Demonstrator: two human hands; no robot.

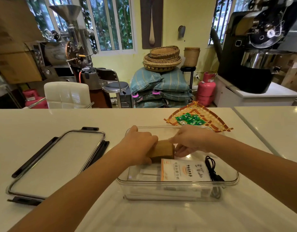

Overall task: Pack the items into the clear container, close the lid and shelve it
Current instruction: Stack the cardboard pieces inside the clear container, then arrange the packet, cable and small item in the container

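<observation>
Brown paper stack [164, 150] inside clear container [177, 183] on white counter [111, 119] | left hand [141, 143] curled around stack's left end | right hand [189, 141] pinching its right end | white tissue packet [184, 170], black cable [213, 169] also in container | lid [57, 161] lying off, to the left | woven tray [201, 118] of green sachets [190, 119] behind container

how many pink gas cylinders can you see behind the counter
2: one pink gas cylinder on the floor right of the stacked sacks, another far left beside the white chair. More may be hidden.
</observation>
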